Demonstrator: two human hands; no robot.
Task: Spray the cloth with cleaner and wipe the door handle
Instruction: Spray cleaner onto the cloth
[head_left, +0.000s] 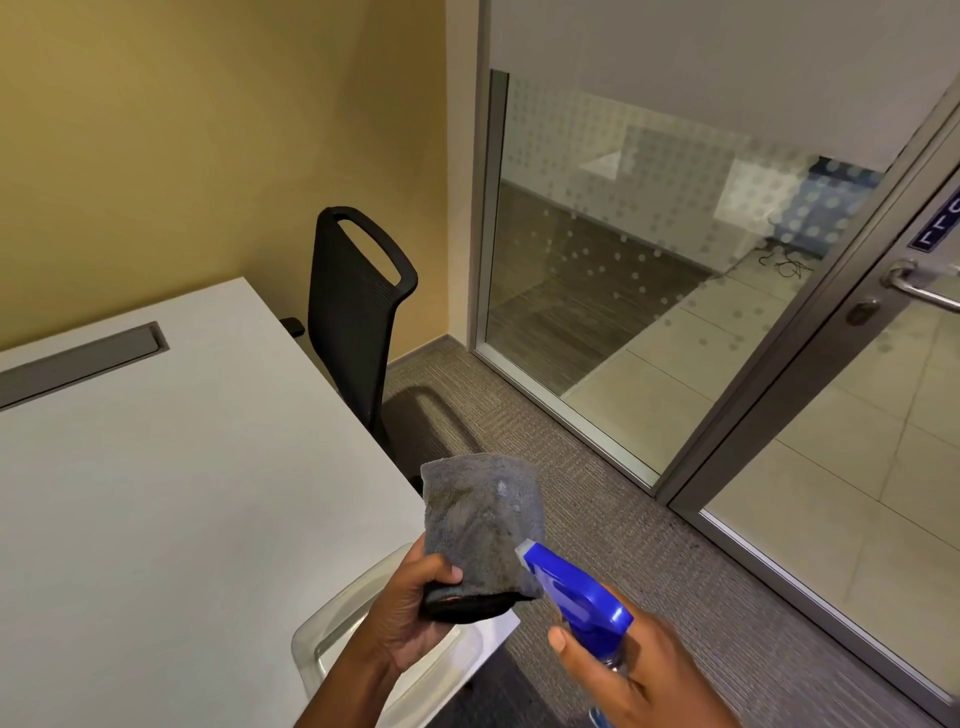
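A folded grey cloth (483, 519) stands upright in my left hand (410, 608), which grips its lower end. My right hand (628, 670) is wrapped around a spray bottle with a blue trigger head (576, 592). The white nozzle tip points at the cloth and almost touches its right edge. The bottle's body is mostly hidden under my palm. The metal door handle (919, 291) sits far off at the right edge on a glass door, with a round lock just below it.
A white table (182, 493) fills the left side, with a grey cable hatch (78, 358) set in it. A black mesh chair (358, 322) stands at its far corner. A clear plastic chair back (332, 629) is below my hands. Glass partition and grey carpet lie right.
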